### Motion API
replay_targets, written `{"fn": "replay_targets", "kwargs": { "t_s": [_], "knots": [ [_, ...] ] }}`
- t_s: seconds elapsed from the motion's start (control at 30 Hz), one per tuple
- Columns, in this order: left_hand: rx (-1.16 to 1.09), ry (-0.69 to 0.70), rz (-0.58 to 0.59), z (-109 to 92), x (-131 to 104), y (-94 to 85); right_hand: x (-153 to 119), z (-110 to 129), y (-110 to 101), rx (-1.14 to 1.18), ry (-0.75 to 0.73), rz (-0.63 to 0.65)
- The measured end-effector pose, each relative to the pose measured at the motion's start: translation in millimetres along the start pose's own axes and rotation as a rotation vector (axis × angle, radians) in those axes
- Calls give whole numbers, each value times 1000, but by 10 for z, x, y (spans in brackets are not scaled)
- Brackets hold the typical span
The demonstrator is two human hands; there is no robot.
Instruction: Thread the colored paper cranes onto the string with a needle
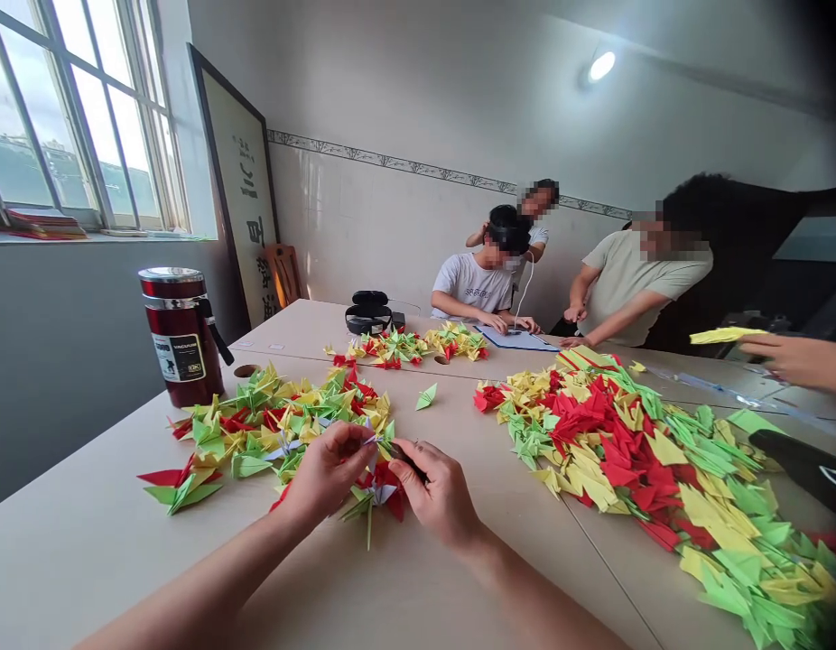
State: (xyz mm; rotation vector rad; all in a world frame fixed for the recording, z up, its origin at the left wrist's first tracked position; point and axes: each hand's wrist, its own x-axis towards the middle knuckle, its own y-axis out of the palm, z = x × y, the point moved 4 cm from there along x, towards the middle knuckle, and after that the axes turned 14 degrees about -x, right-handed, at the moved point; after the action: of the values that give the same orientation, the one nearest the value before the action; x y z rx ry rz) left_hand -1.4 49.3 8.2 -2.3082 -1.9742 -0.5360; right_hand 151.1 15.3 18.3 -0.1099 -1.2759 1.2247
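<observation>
My left hand pinches a small pale lilac folded paper piece, apparently part of an origami crane, at the near edge of a pile of origami cranes. Close beside it, my right hand is closed around a slim dark tool whose tip points toward the lilac paper. The tool's kind is unclear, as my fingers cover much of it. Below and between my hands sit red, green and white folded papers. A lone green crane rests beyond my right hand.
A dark red vacuum flask stands at the left. To the right spreads a large heap of folded cranes. Another person's hand holds yellow paper. A black case and a clipboard lie farther back, near other people.
</observation>
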Motion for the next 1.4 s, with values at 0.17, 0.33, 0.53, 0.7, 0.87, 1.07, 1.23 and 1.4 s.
{"fn": "replay_targets", "kwargs": {
  "t_s": [0.17, 0.33, 0.53, 0.7, 0.87, 1.07, 1.23, 1.4],
  "knots": [
    [137, 118, 23, -38, -13, -2, -24, 26, 36, -20, -40, 16],
    [242, 198, 64, -98, -63, 51, -26, -6, 26, -64, -28, 23],
    [237, 160, 72, -39, -58, 54, -19, 13, -1, -105, -40, 41],
    [169, 119, 31, -6, -33, 23, -20, 58, -42, -171, -61, 44],
    [153, 73, 88, -23, -73, 77, -32, 85, -35, -254, -40, 102],
    [179, 73, 79, -39, -81, 96, -21, 50, -28, -218, 2, 109],
    [118, 31, 80, -6, -65, 81, -13, 2, -60, 47, 105, -17],
    [190, 137, 177, -50, -118, 136, 1, 4, -39, 126, 48, -12]
  ]
}}
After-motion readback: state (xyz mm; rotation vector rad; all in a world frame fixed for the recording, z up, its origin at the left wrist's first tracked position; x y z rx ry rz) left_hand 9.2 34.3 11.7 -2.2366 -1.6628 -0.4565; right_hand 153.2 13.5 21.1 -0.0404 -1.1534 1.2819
